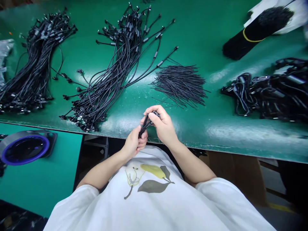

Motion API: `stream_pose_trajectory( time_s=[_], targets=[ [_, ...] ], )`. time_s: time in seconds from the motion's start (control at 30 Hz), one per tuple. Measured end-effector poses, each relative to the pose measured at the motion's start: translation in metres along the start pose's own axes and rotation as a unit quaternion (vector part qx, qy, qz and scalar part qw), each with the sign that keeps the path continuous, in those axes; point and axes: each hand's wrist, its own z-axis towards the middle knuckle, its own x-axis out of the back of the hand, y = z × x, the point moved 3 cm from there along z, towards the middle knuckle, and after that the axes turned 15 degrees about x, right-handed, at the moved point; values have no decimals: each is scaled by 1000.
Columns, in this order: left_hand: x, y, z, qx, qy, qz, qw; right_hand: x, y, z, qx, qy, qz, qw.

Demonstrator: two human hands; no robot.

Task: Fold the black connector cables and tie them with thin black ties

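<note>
Both my hands meet over the near edge of the green table, holding one short black cable folded into a small bundle. My left hand grips its lower end with fingers curled. My right hand is closed round the upper end, where a small connector shows at the fingertips. Just beyond my right hand lies a loose heap of thin black twist ties. A large fan of straight black cables lies to the left of my hands.
Another heap of black cables lies at the far left. Coiled black cables are piled at the right. A black bundle with a yellow band rests on white sheet at the top right. A blue-rimmed round device sits lower left.
</note>
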Motion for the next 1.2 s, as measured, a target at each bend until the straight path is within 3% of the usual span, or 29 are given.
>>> stream_pose_trajectory(
  time_s=[0.07,0.27,0.47,0.6,0.7,0.77,0.83,0.93,1.03,1.2],
  targets=[
    [-2,2,5,31,-5,-33,999,-1,2,0,7,-1,16,1000],
    [-12,2,12,80,-33,-67,994,0,-1,1,59,7,-73,996],
    [-10,9,-2,-19,-61,-13,998,16,3,10,64,93,-52,992],
    [3,9,-2,-114,23,109,987,21,0,11,96,129,-83,984],
    [11,7,7,-168,108,190,961,15,-9,7,149,111,-148,971],
    [14,7,13,-193,137,222,946,12,-13,5,166,104,-172,965],
    [14,6,16,-205,135,258,935,11,-12,5,137,111,-138,975],
    [12,3,16,-200,119,316,920,14,-4,9,53,128,15,990],
    [10,0,13,-191,123,320,920,14,5,15,9,135,145,980],
    [7,-1,10,-171,115,271,940,13,7,14,19,178,155,972]
  ],
)
